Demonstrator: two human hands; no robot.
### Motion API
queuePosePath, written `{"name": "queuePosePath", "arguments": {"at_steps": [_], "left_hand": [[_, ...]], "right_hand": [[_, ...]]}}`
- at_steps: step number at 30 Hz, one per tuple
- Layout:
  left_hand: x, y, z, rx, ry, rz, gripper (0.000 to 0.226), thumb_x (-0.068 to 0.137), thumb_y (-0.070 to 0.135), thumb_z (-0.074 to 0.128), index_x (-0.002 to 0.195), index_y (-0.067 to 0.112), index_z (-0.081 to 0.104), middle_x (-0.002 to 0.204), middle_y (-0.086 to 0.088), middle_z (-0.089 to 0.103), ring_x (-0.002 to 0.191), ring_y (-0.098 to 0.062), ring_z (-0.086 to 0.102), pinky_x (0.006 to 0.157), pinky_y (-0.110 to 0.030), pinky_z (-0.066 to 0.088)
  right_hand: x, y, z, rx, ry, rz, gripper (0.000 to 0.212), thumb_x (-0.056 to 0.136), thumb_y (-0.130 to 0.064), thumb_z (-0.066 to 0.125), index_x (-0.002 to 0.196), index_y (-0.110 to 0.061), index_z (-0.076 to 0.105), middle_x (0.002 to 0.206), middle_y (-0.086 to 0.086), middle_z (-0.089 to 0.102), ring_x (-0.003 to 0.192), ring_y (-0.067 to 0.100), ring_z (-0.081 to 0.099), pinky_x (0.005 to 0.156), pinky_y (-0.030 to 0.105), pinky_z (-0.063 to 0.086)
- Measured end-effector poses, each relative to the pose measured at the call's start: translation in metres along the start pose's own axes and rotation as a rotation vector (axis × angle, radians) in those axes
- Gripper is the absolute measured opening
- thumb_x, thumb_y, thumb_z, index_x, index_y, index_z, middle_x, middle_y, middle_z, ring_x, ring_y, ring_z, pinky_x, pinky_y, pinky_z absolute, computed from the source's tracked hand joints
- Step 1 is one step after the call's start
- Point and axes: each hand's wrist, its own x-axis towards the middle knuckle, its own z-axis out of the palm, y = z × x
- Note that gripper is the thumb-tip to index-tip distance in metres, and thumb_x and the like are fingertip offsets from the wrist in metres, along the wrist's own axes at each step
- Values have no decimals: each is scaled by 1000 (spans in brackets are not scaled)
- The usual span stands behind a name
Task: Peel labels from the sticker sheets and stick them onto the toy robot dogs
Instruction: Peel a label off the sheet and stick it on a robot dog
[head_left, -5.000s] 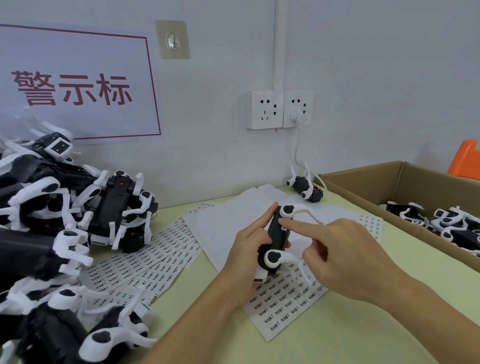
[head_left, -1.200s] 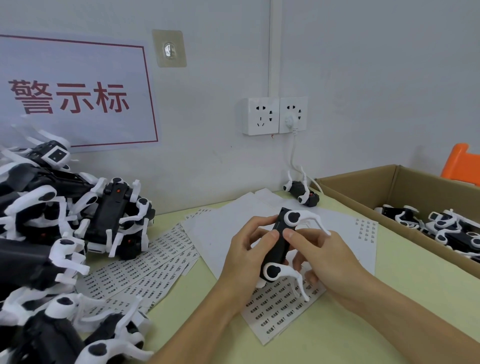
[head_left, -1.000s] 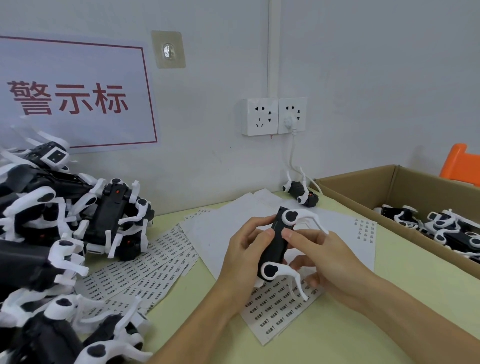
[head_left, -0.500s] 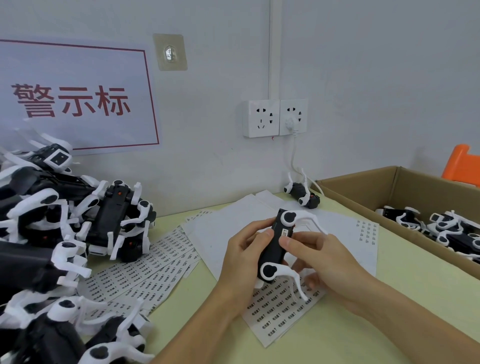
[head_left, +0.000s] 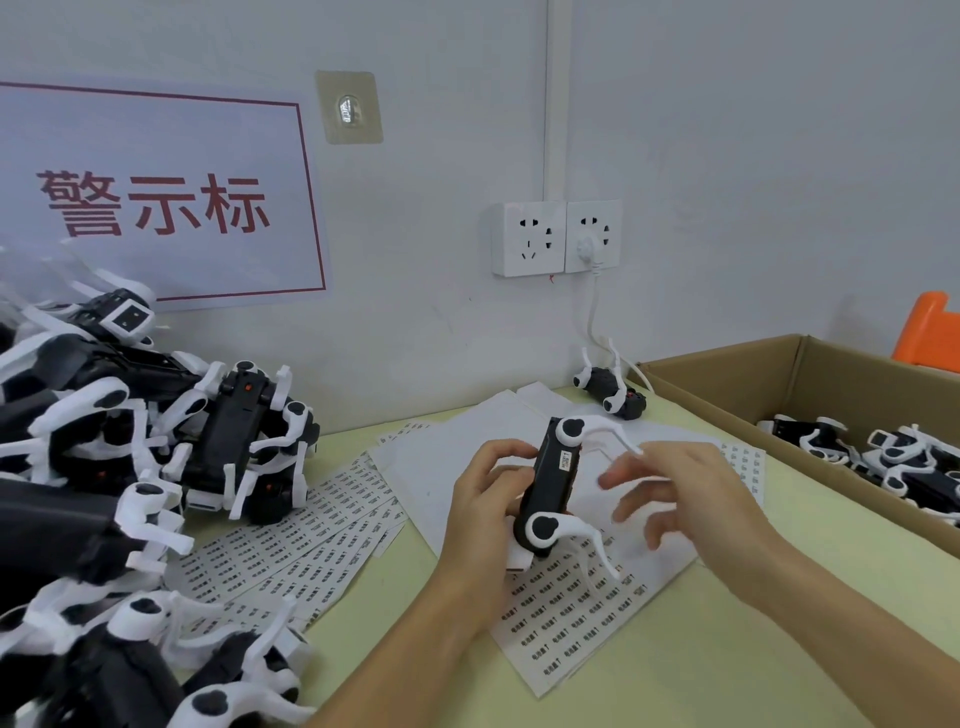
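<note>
The left hand has its grip clamped on a toy robot dog at mid-frame, fingers curled round the far side of the glossy black body and holding it up above the sticker sheet. The dog's long axis runs from lower left to upper right, and a small pale label sits on the flank turned toward the camera, so this dog looks already labelled. The right hand hovers just to the right of the dog, motion-blurred, its fingers spread apart and holding nothing that can be made out.

The next label would come from the sheet directly below both hands, and the free right hand is the nearer one to peel it. That sheet is flat white paper printed with rows of small black-text labels; more such sheets fan out to the left on the pale green bench. The dog's legs are thin, curved white plastic with round black joint caps. A heap of unlabelled-looking dogs fills the left of the frame; a cardboard box at right holds others.
</note>
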Motion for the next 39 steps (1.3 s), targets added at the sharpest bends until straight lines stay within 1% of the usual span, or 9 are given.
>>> {"name": "queuePosePath", "arguments": {"at_steps": [4, 7, 10, 17, 21, 28, 33, 36, 39], "left_hand": [[2, -3, -2, -28, -8, -37, 7, 90, 13, 60, 88, 18, 64, 93, -20, 63, 73, -32, 58, 46, -24, 42], [1, -3, -2, -12, -62, 18, 13, 84, 22, 67, 94, 15, 71, 101, -22, 70, 81, -39, 68, 66, -41, 56], [0, -1, -2, -18, -119, 33, 22, 83, 23, 68, 100, 11, 74, 103, -22, 73, 81, -41, 72, 76, -49, 58], [1, -1, -5, -59, -151, 14, 32, 84, 21, 60, 109, 5, 72, 111, -25, 71, 85, -41, 69, 80, -47, 55], [1, 1, -4, -162, -35, 10, 34, 78, 24, 64, 104, 5, 71, 111, -28, 67, 91, -40, 65, 82, -45, 51], [2, 7, -5, -394, 98, -83, 43, 69, 33, 68, 110, 19, 68, 104, -12, 59, 77, -23, 59, 52, -28, 50], [5, 0, -6, -281, 75, -34, 29, 77, 25, 72, 104, 14, 68, 98, -6, 68, 94, -23, 59, 78, -36, 45], [6, -1, -3, -205, 40, 9, 40, 78, 32, 69, 114, 13, 68, 103, -8, 71, 91, -18, 67, 73, -29, 53], [6, -2, 0, -145, 89, 16, 54, 79, 32, 81, 127, 14, 63, 121, -10, 70, 100, -18, 71, 79, -28, 55]], "right_hand": [[1, 3, -4, -134, 250, -277, 21, 94, -17, 54, 79, -20, 68, 79, 2, 64, 75, 14, 60, 63, 35, 47], [1, 5, 0, -191, 61, -260, 26, 96, -41, 60, 122, -46, 59, 120, -22, 60, 111, -8, 53, 83, 17, 42], [0, 6, 2, -137, -126, -225, 42, 84, -61, 62, 125, -65, 51, 128, -35, 56, 124, -16, 45, 92, 14, 39], [4, 5, 2, -1, -69, -189, 31, 79, -52, 64, 110, -48, 70, 109, -13, 72, 96, 10, 70, 70, 23, 58], [8, 6, 1, 145, -58, -49, 16, 93, -30, 64, 105, -39, 70, 106, -3, 74, 96, 16, 71, 80, 35, 53], [8, 9, 2, 288, -66, 118, 12, 91, -23, 68, 101, -21, 62, 106, 13, 73, 89, 23, 72, 80, 37, 51], [4, 8, 9, 318, 7, 101, 38, 69, -43, 76, 94, -20, 60, 103, 18, 71, 79, 22, 70, 79, 42, 57], [2, 9, 10, 269, 53, 36, 43, 66, -48, 75, 95, -21, 59, 107, 16, 68, 81, 23, 71, 93, 56, 52], [-1, 9, 10, 208, 41, -73, 41, 67, -44, 82, 95, -25, 59, 105, 2, 66, 91, 25, 70, 90, 44, 55]]}}
